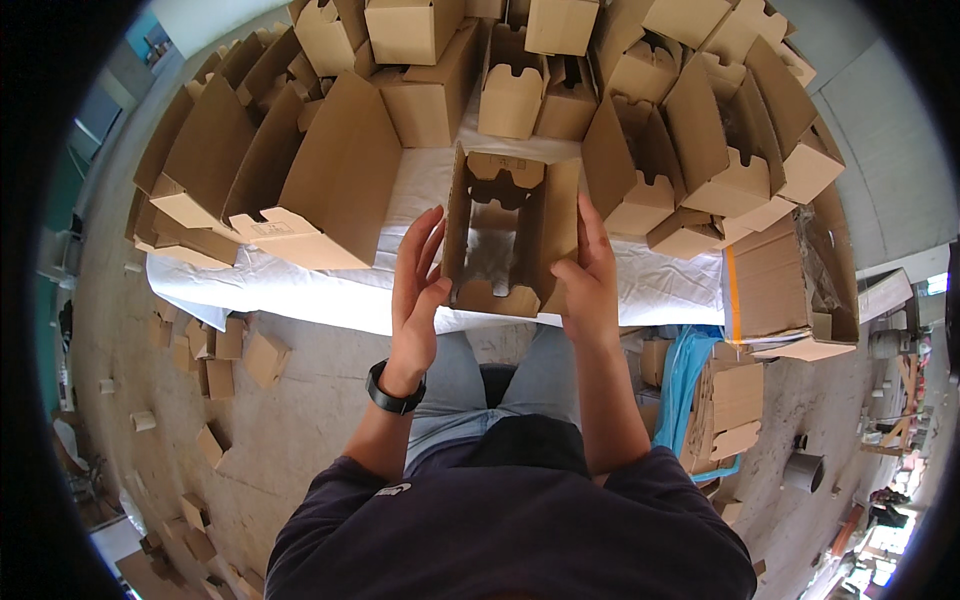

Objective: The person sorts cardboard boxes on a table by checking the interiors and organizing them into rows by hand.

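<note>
Between my two hands is a small brown cardboard box [560, 215], its open side facing up. Notched flaps stand at its near and far ends, and a pale, shiny patch shows in the bottom. The box is over the near part of a table covered with white cloth [300, 297]. My left hand [416, 275] holds the left wall, thumb against the near corner and fingers stretched along the outside. On the other side my right hand [590, 275] grips the right wall, its thumb bent over the edge and its fingers outside.
Similar open boxes [340, 180] are stacked at the left, more boxes [515, 100] at the back, and another group [720, 180] at the right. A large carton [775, 280] sits at the right table end, above flattened cardboard [735, 400] and a blue plastic sheet [685, 375]. Cardboard pieces [265, 358] litter the floor.
</note>
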### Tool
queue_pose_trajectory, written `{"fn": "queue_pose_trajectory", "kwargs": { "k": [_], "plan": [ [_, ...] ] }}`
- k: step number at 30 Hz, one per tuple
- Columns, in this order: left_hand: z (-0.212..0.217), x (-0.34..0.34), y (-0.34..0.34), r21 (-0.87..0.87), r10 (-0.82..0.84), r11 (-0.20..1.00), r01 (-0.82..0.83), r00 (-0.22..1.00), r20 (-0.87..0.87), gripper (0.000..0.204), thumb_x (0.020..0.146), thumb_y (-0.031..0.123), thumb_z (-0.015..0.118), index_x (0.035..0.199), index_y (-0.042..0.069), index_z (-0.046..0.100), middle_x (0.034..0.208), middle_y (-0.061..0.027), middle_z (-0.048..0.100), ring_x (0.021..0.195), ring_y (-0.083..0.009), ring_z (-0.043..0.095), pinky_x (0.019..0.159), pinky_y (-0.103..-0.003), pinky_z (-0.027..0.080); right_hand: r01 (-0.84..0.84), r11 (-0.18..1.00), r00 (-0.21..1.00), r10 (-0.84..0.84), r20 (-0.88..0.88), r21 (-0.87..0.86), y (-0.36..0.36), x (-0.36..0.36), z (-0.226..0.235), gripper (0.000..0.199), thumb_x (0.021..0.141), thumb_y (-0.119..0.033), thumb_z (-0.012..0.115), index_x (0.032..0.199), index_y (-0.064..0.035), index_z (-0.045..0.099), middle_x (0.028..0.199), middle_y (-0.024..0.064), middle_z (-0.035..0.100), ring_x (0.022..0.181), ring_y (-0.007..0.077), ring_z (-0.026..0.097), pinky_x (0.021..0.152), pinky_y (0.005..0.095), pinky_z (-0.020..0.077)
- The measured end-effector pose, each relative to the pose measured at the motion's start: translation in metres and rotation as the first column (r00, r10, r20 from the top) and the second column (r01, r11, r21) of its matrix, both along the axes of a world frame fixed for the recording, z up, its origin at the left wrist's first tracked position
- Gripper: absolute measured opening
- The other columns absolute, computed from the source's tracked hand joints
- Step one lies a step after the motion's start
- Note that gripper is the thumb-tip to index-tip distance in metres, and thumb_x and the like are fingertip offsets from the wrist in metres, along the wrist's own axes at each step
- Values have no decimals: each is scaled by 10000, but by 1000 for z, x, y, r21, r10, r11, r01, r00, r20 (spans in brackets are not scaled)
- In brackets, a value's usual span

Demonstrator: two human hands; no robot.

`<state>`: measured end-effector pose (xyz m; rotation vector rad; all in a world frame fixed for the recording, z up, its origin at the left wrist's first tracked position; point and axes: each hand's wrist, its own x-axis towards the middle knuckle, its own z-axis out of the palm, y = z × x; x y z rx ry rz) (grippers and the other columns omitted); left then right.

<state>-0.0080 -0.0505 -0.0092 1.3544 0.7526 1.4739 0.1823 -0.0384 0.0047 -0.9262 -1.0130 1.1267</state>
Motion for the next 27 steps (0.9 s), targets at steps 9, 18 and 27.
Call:
{"fn": "queue_pose_trajectory", "kwargs": {
  "k": [9,18,27],
  "plan": [
    [27,-2,4,292,459,888,-356,733,-502,523,763,-162,412,1190,46,631,1413,-169,475,1327,-347,444,1001,-365,432,-61,997,994,56,89,49,6,1,4,814,705,157,380,1495,3,260,1512,152,332,1399,230,331,1133,305,240],
    [2,-4,-2,163,412,903,-398,690,-596,289,830,-20,612,1107,31,675,1278,-103,608,1310,-339,462,975,-385,459,171,970,907,-224,358,173,12,11,-15,674,805,70,553,1441,-24,352,1490,195,349,1389,307,353,1119,382,310],
    [10,-13,-11,292,316,949,-122,408,-857,1017,603,507,825,1413,37,427,1504,-107,385,1439,-366,233,1141,-545,220,155,954,640,-294,709,256,9,19,-40,405,986,-190,503,1356,-26,489,1461,226,398,1340,379,410,1067,397,367]
  ]
}}
